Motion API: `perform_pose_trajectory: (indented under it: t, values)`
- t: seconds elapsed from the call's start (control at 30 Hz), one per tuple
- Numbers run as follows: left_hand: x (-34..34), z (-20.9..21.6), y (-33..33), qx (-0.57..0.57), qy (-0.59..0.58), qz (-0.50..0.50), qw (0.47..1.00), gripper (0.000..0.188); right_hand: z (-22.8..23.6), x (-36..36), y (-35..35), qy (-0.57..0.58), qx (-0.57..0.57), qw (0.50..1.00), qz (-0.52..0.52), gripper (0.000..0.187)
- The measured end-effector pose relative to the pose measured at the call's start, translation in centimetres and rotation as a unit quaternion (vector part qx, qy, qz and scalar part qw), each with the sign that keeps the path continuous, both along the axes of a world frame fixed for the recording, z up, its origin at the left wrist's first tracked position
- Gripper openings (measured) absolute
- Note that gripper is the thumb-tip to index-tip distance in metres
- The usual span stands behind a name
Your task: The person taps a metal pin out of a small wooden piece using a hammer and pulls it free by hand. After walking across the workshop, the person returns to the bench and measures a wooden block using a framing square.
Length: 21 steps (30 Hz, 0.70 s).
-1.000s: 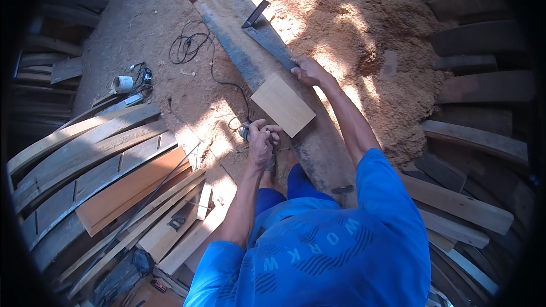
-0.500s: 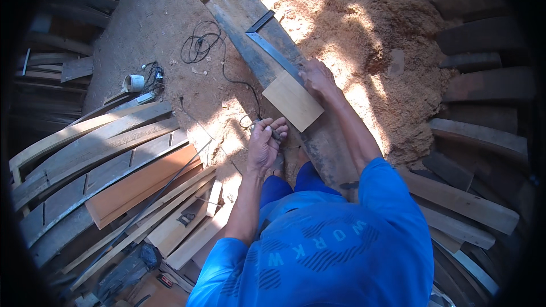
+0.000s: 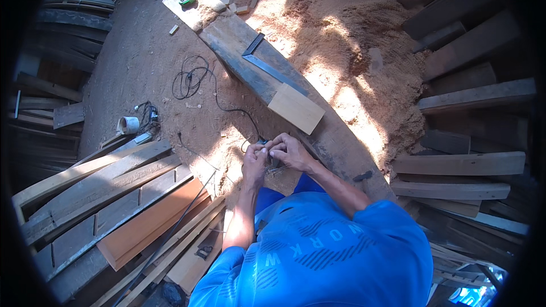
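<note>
My left hand [image 3: 255,156] and my right hand [image 3: 289,152] meet at the near left edge of the long wooden bench [image 3: 347,148]. Both have their fingers pinched together around something small that I cannot make out; the fingers mostly cover it. Just beyond them, a pale rectangular wood block [image 3: 297,108] lies on the bench. A try square [image 3: 272,67] with a dark stock and metal blade lies further along, its blade reaching the block. Neither hand touches the block or the square.
A black cord [image 3: 219,88] runs from a loose coil on the ground toward my hands. A green tape measure [image 3: 187,1] sits at the bench's far end. Sawdust [image 3: 352,51] is heaped on the right. Stacked boards [image 3: 122,173] stand left, more timber [image 3: 460,165] right.
My right hand has left the try square and come back to meet my left hand. The block and square remain on the bench; the whole view has shifted slightly.
</note>
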<state>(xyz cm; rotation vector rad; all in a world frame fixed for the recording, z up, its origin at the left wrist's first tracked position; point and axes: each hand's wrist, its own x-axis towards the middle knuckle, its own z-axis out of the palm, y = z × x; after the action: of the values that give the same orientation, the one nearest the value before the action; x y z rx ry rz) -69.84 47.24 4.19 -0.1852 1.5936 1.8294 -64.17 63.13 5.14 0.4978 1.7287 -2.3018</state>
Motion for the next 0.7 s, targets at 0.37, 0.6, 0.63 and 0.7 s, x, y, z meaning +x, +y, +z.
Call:
perform_pose_trajectory:
  t: [0.37, 0.6, 0.63, 0.7]
  values:
    - [-5.1, 0.1, -14.7, -0.066, 0.041, -0.124, 0.989, 0.024, 2.0, -2.7, -15.8, 0.016, 0.237, 0.971, -0.036, 0.034]
    - [-8.7, 2.8, -16.1, -0.061, 0.159, -0.166, 0.971, 0.040, 1.9, -1.0, -17.6, 0.036, 0.377, 0.923, -0.065, 0.029]
    - [-9.9, 3.8, -15.8, -0.037, 0.159, -0.153, 0.975, 0.041, 1.6, -0.2, -17.1, 0.036, 0.402, 0.911, -0.089, 0.030]
    - [-12.1, 8.5, -14.8, 0.114, 0.149, -0.153, 0.970, 0.041, 2.2, 1.5, -15.5, 0.009, 0.400, 0.911, -0.102, 0.030]
